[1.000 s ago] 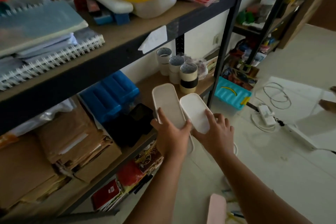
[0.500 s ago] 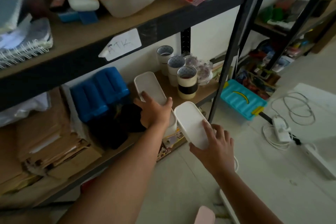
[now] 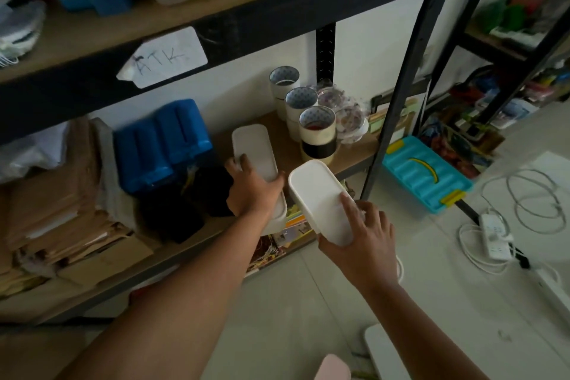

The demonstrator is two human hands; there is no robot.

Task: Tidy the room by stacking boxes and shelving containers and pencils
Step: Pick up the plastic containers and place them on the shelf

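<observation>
From the head view, two long white lidded containers are in play. The first container (image 3: 257, 160) lies lengthwise on the middle shelf board (image 3: 351, 154) at the centre of the frame, its near end jutting past the shelf's front edge; the left hand (image 3: 253, 191) grips that near end, thumb curled along the left side of the lid and fingers wrapped round the right side. The second container (image 3: 320, 197) is held just right of it, off the shelf and tilted, in the right hand (image 3: 364, 244), whose forefinger lies straight on the lid while the remaining fingers curl round the right edge; the two containers are near each other but apart. Behind them, three tape rolls (image 3: 317, 129) stand in a diagonal row toward the wall, the nearest stacked on a black one. Left of the first container sit one blue ribbed box (image 3: 163, 142) and a dark bundle (image 3: 185, 207), so the open strip of shelf lies between the blue box and the rolls. A black upright post (image 3: 398, 102) bounds the shelf at right of centre. Beyond it, at centre right, one turquoise case (image 3: 425, 176) rests on the pale floor (image 3: 308, 311), with white cables (image 3: 536, 197) coiled at the right edge. One paper label (image 3: 166, 57) marked ATK hangs on the upper shelf's front rail.
</observation>
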